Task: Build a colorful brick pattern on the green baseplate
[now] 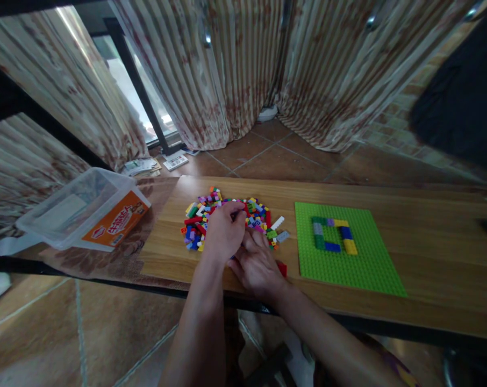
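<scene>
A heap of small colourful toy bricks (195, 220) lies on the wooden tabletop, partly covered by my hands. Over its near side, my left hand (226, 230) is closed with bent fingers, its thumb and forefinger by some red bricks. Just to the right and nearer me, my right hand (259, 263) is closed too, its fingers reaching under the left hand. What either hand holds is hidden. A red brick (283, 269) shows beside my right hand. Further right, the green baseplate (372, 274) bears a rectangular ring of blue, yellow, green, grey and purple bricks (332, 247).
A clear plastic tub (78, 201) with an orange label stands left of the wooden board (163, 252). A white brick (278, 222) and a grey brick (283, 236) lie between heap and baseplate. Striped curtains (235, 70) hang behind the table, over a tiled floor (284, 150).
</scene>
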A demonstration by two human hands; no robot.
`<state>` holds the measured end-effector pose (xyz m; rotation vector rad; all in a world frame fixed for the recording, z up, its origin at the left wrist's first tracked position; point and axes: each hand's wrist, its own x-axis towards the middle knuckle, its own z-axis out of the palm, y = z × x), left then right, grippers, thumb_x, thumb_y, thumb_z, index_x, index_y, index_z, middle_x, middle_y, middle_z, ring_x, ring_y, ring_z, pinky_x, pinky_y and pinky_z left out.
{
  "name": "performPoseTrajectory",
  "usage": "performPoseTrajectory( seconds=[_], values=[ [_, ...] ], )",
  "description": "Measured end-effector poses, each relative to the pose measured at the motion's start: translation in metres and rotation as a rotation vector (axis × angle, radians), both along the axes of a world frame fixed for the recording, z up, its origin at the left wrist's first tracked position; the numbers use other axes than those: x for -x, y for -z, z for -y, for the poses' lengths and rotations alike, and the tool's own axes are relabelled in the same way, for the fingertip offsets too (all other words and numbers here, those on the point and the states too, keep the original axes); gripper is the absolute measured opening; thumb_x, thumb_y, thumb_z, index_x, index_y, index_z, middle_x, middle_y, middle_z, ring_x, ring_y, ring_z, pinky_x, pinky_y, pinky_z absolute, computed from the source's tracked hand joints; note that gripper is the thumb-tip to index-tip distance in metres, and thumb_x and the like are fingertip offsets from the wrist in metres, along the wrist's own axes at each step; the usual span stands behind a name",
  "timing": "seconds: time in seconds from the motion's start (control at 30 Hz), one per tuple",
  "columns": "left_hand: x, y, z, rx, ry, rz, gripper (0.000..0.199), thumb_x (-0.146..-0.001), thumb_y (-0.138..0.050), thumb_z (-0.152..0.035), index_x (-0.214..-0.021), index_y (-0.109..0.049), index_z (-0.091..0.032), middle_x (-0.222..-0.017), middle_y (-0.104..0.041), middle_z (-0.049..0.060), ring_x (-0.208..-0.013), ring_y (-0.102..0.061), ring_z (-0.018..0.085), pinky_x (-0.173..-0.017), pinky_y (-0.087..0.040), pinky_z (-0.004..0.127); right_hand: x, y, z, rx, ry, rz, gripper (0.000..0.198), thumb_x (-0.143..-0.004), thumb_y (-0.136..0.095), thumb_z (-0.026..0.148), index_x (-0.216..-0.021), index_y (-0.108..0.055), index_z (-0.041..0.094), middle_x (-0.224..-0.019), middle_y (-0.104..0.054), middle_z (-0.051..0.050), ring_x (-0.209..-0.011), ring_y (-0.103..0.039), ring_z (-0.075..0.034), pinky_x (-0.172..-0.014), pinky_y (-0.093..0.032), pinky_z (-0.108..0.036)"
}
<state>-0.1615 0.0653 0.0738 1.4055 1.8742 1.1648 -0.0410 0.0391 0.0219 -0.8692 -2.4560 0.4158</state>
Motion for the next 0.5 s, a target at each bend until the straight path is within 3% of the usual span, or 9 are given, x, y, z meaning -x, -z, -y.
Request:
performPoseTrajectory(
  seconds=[0.13, 0.27, 0.5],
  values=[
    [0.002, -0.001, -0.001, -0.016, -0.004, 0.008, 0.018, -0.081, -0.059, -0.017, -0.093, -0.073, -0.018, -0.096, -0.076, 0.007, -0.092, -0.069, 0.021, -0.087, -0.052, 0.033, -0.009, -0.010, -0.004, 0.055, 0.025, -0.157, 0.021, -0.090, -0.054, 0.026, -0.105, -0.068, 0.018, -0.117, -0.061, -0.013, -0.112, -0.051, -0.028, -0.098, -0.044, -0.046],
    [0.001, 0.000, -0.003, -0.038, 0.003, 0.016, 0.018, -0.081, -0.060, -0.019, -0.094, -0.072, -0.017, -0.097, -0.075, 0.006, -0.094, -0.068, 0.021, -0.090, -0.051, 0.033, -0.030, -0.021, -0.009, 0.202, 0.101, -0.329, 0.025, -0.095, -0.049, 0.026, -0.115, -0.064, 0.023, -0.111, -0.068, -0.008, -0.103, -0.062, -0.021, -0.092, -0.050, -0.037],
    [-0.019, -0.003, -0.005, 0.038, 0.145, -0.138, 0.020, -0.084, -0.055, -0.017, -0.092, -0.073, -0.018, -0.096, -0.076, 0.007, -0.091, -0.068, 0.022, -0.087, -0.050, 0.033, -0.080, -0.033, -0.027, 0.250, 0.346, -0.455, 0.027, -0.094, -0.049, 0.029, -0.114, -0.066, 0.023, -0.106, -0.069, -0.007, -0.095, -0.065, -0.018, -0.086, -0.052, -0.034]
  ],
)
